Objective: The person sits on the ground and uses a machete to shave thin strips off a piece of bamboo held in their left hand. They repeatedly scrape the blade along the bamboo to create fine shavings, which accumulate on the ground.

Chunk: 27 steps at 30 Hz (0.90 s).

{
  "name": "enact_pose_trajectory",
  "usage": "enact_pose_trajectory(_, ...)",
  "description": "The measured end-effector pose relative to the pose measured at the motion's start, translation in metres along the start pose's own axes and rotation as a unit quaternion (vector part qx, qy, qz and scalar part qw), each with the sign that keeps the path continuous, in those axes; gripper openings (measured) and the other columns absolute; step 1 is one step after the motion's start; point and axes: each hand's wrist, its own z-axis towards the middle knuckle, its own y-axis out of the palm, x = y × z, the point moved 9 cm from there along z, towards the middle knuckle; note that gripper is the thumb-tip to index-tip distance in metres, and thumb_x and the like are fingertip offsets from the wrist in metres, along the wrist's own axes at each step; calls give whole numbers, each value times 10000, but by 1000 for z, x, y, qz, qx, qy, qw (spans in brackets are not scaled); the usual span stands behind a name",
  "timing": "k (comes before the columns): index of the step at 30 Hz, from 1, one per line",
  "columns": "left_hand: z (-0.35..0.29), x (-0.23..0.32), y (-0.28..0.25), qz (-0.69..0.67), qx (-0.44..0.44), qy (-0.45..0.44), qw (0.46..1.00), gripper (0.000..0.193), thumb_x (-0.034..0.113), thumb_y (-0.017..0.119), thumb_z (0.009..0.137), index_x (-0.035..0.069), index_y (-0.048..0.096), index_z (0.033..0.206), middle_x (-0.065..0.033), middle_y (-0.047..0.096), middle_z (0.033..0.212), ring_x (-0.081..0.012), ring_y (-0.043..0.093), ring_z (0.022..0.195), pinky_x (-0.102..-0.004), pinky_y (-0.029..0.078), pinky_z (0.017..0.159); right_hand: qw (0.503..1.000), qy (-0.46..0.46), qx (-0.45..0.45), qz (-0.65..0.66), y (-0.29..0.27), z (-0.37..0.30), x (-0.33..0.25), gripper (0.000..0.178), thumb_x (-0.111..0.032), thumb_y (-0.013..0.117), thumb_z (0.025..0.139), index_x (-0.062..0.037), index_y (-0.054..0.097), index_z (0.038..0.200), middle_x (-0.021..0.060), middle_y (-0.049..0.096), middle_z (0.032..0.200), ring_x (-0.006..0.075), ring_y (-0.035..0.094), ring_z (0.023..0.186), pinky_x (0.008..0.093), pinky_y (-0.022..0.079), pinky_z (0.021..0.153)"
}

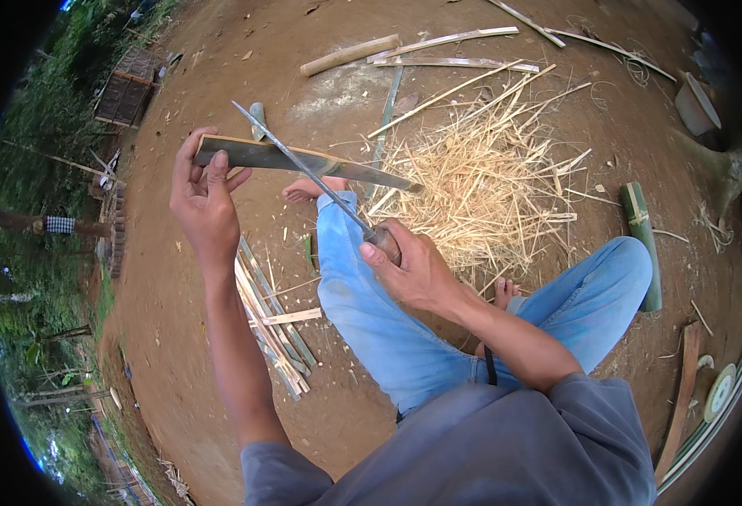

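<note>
My left hand (207, 181) grips the left end of a split bamboo piece (282, 159), thumb on its dark face and fingers behind. The piece reaches right above my knee, its far end near the shavings. In my right hand (413, 266) is the round wooden handle of a long, narrow-bladed knife (308, 171). Its blade slants up and left across the front of the bamboo, with the tip above the piece's upper edge. Whether the blade touches the bamboo I cannot tell.
A large heap of pale bamboo shavings (481, 185) lies ahead of my legs. Split bamboo strips (274, 325) lie at my left. A green bamboo section (639, 240) is by my right knee. Poles (350, 55) and strips lie farther off, and a bucket (696, 105) stands far right.
</note>
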Motion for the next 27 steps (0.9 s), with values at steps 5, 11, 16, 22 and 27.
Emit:
enact_pose_trajectory(5, -13, -1, -10, 16, 30, -5, 999, 282, 54, 540, 974, -1, 541, 1251, -107, 610, 1070, -170, 642, 953, -326, 631, 775, 998, 58, 2, -11, 1, 6, 36, 536, -464, 499, 979, 64, 568, 920, 171, 528, 541, 318, 587, 521, 434, 444, 527)
enact_pose_trajectory(11, -22, -2, -17, 14, 41, -11, 999, 281, 37, 543, 968, 1, 547, 1247, -109, 617, 1020, -172, 643, 944, -331, 634, 771, 999, 37, -13, -29, 5, -5, 5, 539, -451, 504, 979, 65, 580, 843, 195, 550, 550, 321, 580, 508, 460, 452, 541)
enact_pose_trajectory(16, -17, -4, -18, 21, 46, -4, 999, 295, 62, 539, 979, -9, 523, 1265, -103, 602, 1006, -167, 639, 894, -346, 632, 779, 995, 83, -8, -46, -7, 15, 52, 533, -440, 498, 987, 73, 582, 869, 200, 565, 555, 345, 599, 515, 462, 459, 533)
enact_pose_trajectory(22, -23, -2, -18, 41, 53, -19, 998, 303, 56, 533, 980, -8, 513, 1276, -111, 609, 1000, -185, 652, 913, -351, 632, 779, 994, 98, -28, -51, -4, 13, 48, 533, -451, 511, 980, 65, 586, 867, 205, 574, 575, 350, 612, 550, 462, 478, 561)
enact_pose_trajectory(27, -25, -6, -18, 36, 61, -21, 997, 304, 56, 532, 980, -10, 512, 1276, -125, 613, 1027, -198, 657, 925, -364, 632, 783, 996, 65, -4, -59, 3, 7, 52, 535, -458, 499, 985, 47, 583, 828, 150, 525, 531, 285, 552, 491, 439, 447, 518)
